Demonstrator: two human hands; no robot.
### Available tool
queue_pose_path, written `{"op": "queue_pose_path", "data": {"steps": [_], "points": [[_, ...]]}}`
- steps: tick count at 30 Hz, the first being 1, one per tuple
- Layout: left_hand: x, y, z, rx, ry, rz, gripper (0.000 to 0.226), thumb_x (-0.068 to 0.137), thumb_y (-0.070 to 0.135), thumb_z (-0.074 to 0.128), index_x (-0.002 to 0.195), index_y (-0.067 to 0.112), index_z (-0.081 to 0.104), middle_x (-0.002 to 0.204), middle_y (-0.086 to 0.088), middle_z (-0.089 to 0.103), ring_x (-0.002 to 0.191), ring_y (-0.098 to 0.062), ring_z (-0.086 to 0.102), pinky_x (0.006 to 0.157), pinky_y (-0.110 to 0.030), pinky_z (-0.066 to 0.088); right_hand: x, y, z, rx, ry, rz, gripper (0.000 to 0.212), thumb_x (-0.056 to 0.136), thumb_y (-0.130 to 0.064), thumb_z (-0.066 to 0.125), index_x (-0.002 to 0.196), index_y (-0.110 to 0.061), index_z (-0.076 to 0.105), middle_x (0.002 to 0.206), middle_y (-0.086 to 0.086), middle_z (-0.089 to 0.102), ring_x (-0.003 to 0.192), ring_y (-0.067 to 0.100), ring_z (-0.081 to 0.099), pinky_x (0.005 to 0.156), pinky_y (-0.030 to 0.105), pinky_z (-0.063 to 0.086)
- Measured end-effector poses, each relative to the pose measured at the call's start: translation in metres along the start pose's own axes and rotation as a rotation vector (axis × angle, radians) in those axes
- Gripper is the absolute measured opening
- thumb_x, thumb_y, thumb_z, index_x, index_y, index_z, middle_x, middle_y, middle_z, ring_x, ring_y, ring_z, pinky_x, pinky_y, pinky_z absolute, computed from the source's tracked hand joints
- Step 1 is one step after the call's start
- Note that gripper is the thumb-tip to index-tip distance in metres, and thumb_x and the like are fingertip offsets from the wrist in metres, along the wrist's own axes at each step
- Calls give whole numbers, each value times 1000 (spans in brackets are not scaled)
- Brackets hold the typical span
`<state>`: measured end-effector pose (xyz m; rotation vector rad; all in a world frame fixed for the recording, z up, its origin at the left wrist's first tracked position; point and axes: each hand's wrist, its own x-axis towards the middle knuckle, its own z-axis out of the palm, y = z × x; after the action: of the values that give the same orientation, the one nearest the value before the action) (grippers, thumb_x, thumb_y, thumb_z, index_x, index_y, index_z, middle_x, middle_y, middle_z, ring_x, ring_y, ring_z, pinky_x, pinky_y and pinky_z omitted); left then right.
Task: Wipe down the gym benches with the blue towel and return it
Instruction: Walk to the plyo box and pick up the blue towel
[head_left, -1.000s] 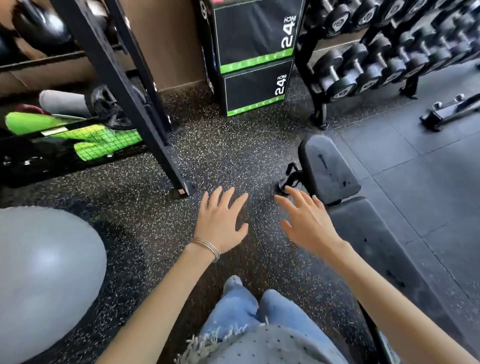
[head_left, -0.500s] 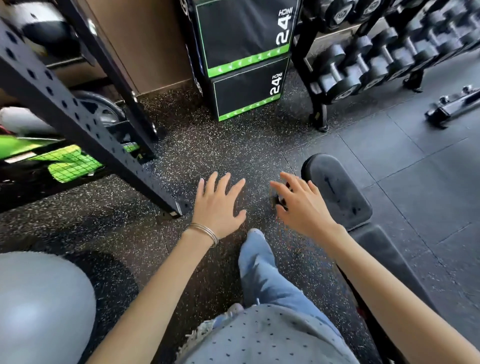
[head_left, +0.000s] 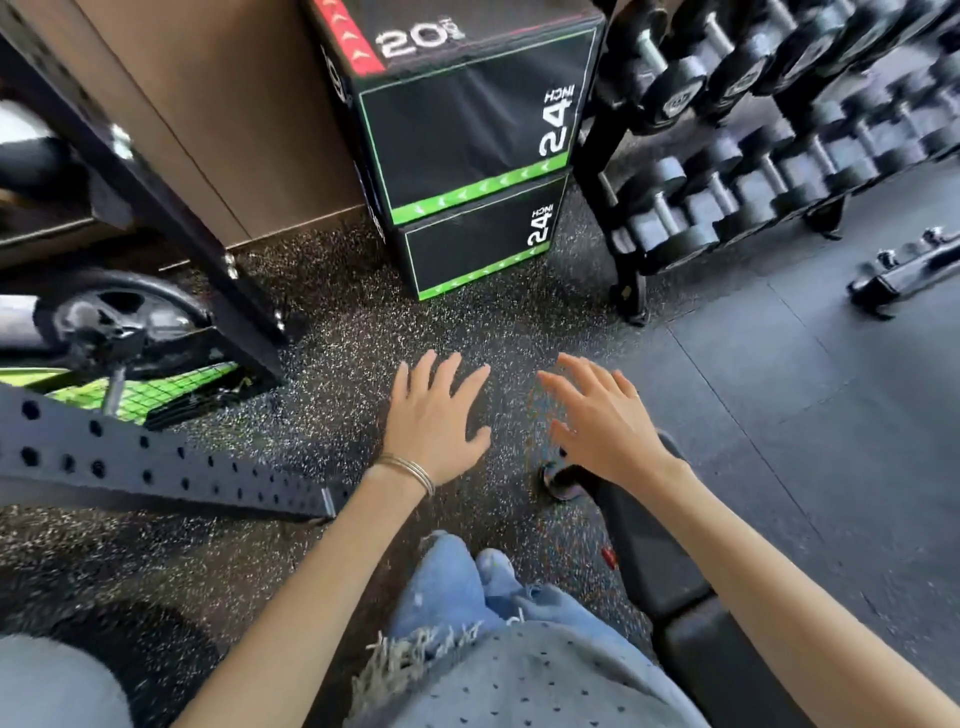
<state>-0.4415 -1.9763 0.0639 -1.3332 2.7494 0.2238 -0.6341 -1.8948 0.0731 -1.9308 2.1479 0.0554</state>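
Plyo boxes (head_left: 467, 150), dumbbell rack (head_left: 727, 197) beyond bench (head_left: 636, 525)

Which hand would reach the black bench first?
Probably the right. The right hand hangs over the end of the bench, fingers straight; the left hand is out over the speckled floor beside it. Both are empty.

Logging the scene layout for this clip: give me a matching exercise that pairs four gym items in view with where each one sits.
Items:
1 plyo boxes
2 dumbbells
3 weight plate
4 gym bench

Places:
A lower right, running out of frame
B far left, low down
C upper right, racked in rows
D top middle, stacked one on the other

Pairs: 1-D, 2-C, 3-B, 4-A
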Motion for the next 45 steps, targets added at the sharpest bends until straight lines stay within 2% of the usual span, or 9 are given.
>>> {"op": "queue_pose_path", "data": {"steps": [9,18,24,34,45], "points": [[138,-56,-20,3,4,30,69,86,54,43,147,35,18,155,-5,22,144,-30,13,117,-50,6,137,18,-25,11,-17,69,63,90,-32,54,146,-27,24,156,3,19,143,21,16,115,50,19],[276,-131,-63,25,-1,77,68,86,54,42,147,34,18,155,-5,23,144,-30,12,117,-50,6,283,17,-70,45,22,127,62,91,-33,53,146,-28,25,156,0,18,143,18,15,115,48,18],[342,-159,-71,37,-35,79,69,86,54,42,147,36,16,156,-5,21,145,-30,10,117,-50,6,352,25,-77,61,-31,129,60,92,-34,50,146,-29,24,157,-2,14,143,19,13,115,48,16],[491,-160,-71,28,-55,71,69,85,53,44,147,36,19,156,-4,21,145,-29,10,117,-50,5,479,106,-101,36,-14,122,58,91,-34,50,145,-28,27,155,-1,19,142,22,16,114,47,20],[652,-149,-82,2,-70,41,71,86,54,44,148,35,15,156,-5,22,144,-32,12,117,-51,8,614,201,-139,-37,-73,74,59,90,-33,50,145,-28,27,155,1,21,142,25,17,113,48,21]]}}
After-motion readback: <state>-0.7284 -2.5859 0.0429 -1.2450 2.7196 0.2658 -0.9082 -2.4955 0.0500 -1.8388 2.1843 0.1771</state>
